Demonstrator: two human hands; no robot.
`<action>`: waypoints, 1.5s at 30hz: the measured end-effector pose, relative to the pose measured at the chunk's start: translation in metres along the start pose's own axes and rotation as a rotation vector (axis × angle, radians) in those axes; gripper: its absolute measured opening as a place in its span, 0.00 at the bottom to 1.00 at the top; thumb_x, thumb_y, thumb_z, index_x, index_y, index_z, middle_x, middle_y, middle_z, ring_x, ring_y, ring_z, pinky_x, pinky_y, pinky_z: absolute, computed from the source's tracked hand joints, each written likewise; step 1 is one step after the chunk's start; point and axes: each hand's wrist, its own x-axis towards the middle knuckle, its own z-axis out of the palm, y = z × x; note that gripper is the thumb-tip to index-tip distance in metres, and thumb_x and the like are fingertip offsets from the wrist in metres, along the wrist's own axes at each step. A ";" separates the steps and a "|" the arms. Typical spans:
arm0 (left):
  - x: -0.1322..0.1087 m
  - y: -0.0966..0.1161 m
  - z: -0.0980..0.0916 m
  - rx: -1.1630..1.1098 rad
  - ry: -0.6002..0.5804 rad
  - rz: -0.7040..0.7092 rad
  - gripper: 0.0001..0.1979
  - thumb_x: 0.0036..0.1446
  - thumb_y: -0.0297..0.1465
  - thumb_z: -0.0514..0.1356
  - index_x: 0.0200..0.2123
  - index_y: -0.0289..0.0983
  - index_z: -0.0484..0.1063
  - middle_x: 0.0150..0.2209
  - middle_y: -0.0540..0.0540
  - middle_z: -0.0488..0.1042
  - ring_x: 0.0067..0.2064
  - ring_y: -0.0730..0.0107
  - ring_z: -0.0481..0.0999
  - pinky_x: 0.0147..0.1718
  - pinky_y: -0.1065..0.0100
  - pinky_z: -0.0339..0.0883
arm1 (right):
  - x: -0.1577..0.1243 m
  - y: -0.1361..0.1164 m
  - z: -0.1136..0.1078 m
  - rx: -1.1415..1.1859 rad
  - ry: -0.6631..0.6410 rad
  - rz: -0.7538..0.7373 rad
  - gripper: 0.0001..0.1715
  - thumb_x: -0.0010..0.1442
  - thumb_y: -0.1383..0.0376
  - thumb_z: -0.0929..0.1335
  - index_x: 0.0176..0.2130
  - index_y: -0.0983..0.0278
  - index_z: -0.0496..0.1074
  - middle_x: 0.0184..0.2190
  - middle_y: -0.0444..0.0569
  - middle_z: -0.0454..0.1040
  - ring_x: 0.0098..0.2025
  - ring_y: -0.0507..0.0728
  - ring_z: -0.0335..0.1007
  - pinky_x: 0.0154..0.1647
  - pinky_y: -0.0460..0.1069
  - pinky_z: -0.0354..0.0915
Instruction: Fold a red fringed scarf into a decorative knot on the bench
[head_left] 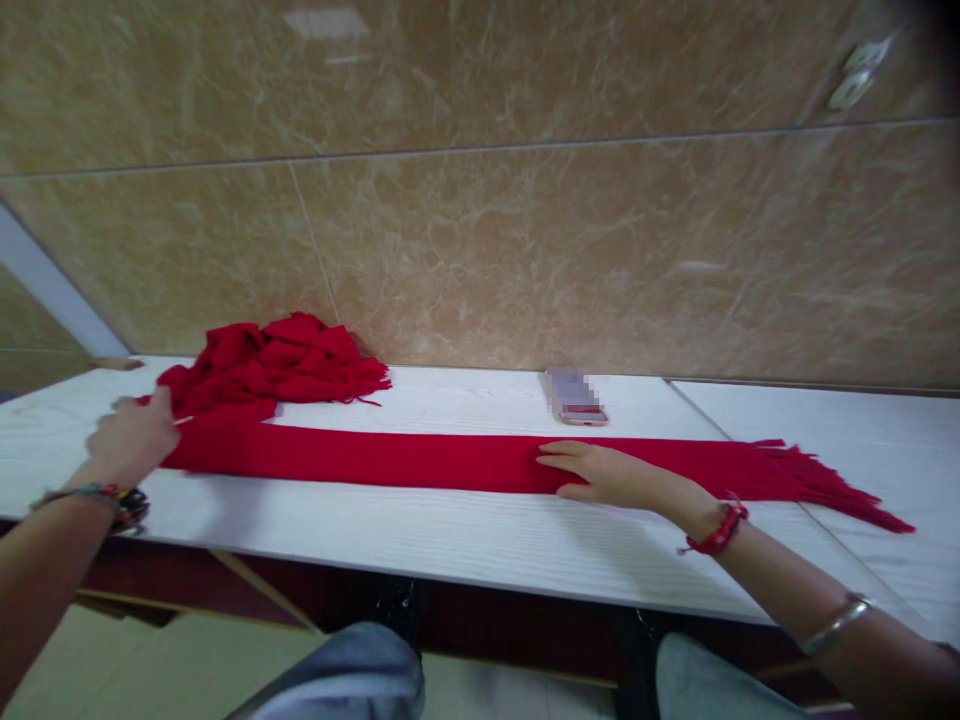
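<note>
The red fringed scarf lies flat, nearer the person than the smartphone, seemingly kept smooth by the right hand, resting on it, fingers extended, clamping nothing. Well left of the phone, beside a crumpled red cloth heap, the left hand bends over the scarf's end, perhaps anchoring it; I can't tell whether it's pinching.

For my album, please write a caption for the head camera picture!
Right hand on a flat red scarf, left hand at crumpled red cloth, a phone lying nearby.
</note>
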 end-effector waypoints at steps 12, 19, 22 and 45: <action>-0.123 0.198 -0.043 -0.399 -0.149 1.453 0.13 0.58 0.33 0.51 0.45 0.37 0.67 0.46 0.45 0.69 0.46 0.70 0.68 0.48 0.70 0.57 | -0.002 -0.005 0.011 -0.269 0.169 -0.122 0.20 0.57 0.72 0.60 0.49 0.65 0.66 0.49 0.53 0.68 0.50 0.57 0.64 0.49 0.52 0.64; -0.170 0.256 -0.051 -0.312 -0.004 1.600 0.10 0.55 0.34 0.55 0.40 0.37 0.68 0.40 0.45 0.71 0.39 0.68 0.71 0.37 0.70 0.63 | -0.024 0.008 0.013 -0.279 0.222 -0.098 0.20 0.58 0.74 0.58 0.48 0.65 0.67 0.47 0.51 0.70 0.47 0.55 0.66 0.48 0.52 0.64; -0.172 0.266 -0.051 -0.301 0.023 1.612 0.09 0.56 0.33 0.54 0.39 0.36 0.68 0.39 0.45 0.71 0.39 0.68 0.72 0.36 0.70 0.65 | -0.031 0.010 0.012 -0.274 0.267 -0.065 0.20 0.57 0.76 0.58 0.45 0.66 0.69 0.44 0.53 0.72 0.45 0.57 0.69 0.46 0.53 0.66; -0.192 0.273 -0.052 -0.158 0.111 1.571 0.14 0.53 0.19 0.51 0.42 0.37 0.66 0.42 0.41 0.71 0.43 0.63 0.72 0.34 0.68 0.67 | -0.053 0.022 0.019 -0.254 0.348 -0.074 0.18 0.61 0.70 0.56 0.40 0.65 0.72 0.36 0.53 0.73 0.38 0.55 0.69 0.39 0.50 0.67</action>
